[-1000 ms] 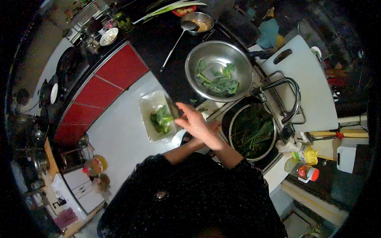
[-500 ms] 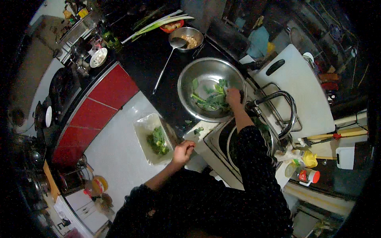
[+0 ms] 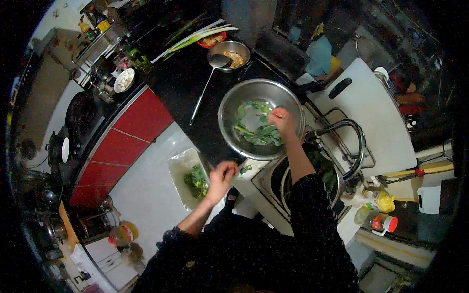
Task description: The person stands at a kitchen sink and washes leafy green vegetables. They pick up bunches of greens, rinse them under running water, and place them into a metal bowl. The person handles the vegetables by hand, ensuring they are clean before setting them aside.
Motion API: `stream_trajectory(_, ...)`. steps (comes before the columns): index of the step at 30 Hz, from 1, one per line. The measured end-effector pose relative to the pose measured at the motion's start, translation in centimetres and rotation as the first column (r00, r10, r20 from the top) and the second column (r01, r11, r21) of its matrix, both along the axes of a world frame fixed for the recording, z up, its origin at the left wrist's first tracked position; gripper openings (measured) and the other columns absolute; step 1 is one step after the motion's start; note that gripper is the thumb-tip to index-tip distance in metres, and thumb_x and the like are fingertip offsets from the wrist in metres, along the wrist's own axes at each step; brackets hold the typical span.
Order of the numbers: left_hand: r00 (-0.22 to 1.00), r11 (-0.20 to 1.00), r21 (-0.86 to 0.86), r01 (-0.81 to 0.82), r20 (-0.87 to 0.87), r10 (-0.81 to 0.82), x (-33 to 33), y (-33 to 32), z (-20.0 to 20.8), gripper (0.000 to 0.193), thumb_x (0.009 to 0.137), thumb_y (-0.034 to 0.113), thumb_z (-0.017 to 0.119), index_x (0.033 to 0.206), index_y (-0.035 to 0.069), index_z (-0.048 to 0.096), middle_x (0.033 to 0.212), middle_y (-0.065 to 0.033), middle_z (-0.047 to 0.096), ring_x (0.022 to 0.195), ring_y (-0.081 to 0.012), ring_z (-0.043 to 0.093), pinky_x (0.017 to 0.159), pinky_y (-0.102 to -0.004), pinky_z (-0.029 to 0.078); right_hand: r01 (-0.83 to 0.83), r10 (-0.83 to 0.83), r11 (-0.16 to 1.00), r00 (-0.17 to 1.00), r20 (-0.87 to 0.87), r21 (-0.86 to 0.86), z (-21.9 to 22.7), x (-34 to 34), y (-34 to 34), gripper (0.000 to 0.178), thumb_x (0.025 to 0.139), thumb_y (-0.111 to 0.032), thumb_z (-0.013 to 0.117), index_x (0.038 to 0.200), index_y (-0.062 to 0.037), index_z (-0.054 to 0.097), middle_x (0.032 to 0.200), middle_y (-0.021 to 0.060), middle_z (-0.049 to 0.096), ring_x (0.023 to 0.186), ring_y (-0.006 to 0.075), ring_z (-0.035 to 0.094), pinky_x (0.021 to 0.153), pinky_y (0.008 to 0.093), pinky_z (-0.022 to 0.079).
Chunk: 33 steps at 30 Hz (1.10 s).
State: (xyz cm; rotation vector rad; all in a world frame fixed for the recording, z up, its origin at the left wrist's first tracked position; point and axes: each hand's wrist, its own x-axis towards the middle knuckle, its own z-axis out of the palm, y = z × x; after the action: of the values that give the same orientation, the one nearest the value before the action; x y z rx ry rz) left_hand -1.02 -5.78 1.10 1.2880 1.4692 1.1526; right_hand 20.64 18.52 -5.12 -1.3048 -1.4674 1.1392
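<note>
My right hand (image 3: pixel 284 123) is over a wide steel bowl (image 3: pixel 228 137), its fingers curled closed. Whatever it may hold is hidden. Leafy greens (image 3: pixel 264 134) with stems lie in the bowl below and beside it. My left hand (image 3: pixel 222 179) is lower and to the left, between the bowl and a whitish bin (image 3: pixel 177 171). Its fingers are bent together, and I cannot make out anything between them. More green leaves (image 3: pixel 196 181) lie inside the bin, and a few scraps (image 3: pixel 245 168) rest on the sink edge by the bowl.
A chrome faucet (image 3: pixel 360 141) arches over a sink holding a round vessel of dark leaves (image 3: pixel 325 166). Behind it leans a white cutting board (image 3: pixel 364 117). A ladle (image 3: pixel 202 97) rests on a small metal bowl (image 3: pixel 240 49), near long scallions (image 3: pixel 198 39). Bottles (image 3: pixel 381 222) stand at right.
My right hand has risen from among the greens and shifted slightly left. The greens lie differently in the bowl. My left hand remains beside the bin, turned a little upward.
</note>
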Motion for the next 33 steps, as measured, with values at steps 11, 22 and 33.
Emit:
stream_trajectory(11,0.886,0.985,0.1,0.138,-0.457,-0.078,-0.5,13.9,-0.6,0.018,0.08,0.008,0.065,0.097,0.002,0.062,0.088,-0.012,0.066,0.077,-0.0231,0.065,0.071,-0.0316,0.05,0.398,-0.43,0.901,0.868,-0.248,-0.17,7.7,10.7,-20.2,0.022,0.078,-0.011,0.071,0.095,-0.0013,0.06,0.083,0.0029,0.062,0.074,0.0111,0.057,0.066,0.0248,0.046)
stream_trajectory(22,0.416,0.91,-0.342,0.235,-0.811,-0.412,6.9,20.7,-6.7,0.027,0.078,0.019,0.065,0.102,0.008,0.066,0.1,-0.0156,0.065,0.093,-0.035,0.062,0.082,-0.0443,0.049,0.603,-0.699,0.715,0.602,-0.387,-0.354,1.7,18.0,-30.4,0.021,0.085,-0.006,0.065,0.104,-0.0026,0.055,0.085,0.0062,0.06,0.079,0.0164,0.061,0.069,0.0294,0.05)
stream_trajectory(33,0.828,0.853,-0.105,0.512,0.323,-0.458,3.4,21.3,7.7,0.024,0.077,0.001,0.043,0.093,-0.002,0.059,0.115,-0.011,0.061,0.107,-0.0223,0.056,0.094,-0.0317,0.043,0.188,-0.377,0.926,0.498,-0.781,-0.328,7.1,12.1,-20.5,0.029,0.088,-0.008,0.059,0.114,0.001,0.05,0.099,0.0125,0.063,0.092,0.0232,0.062,0.083,0.0359,0.052)
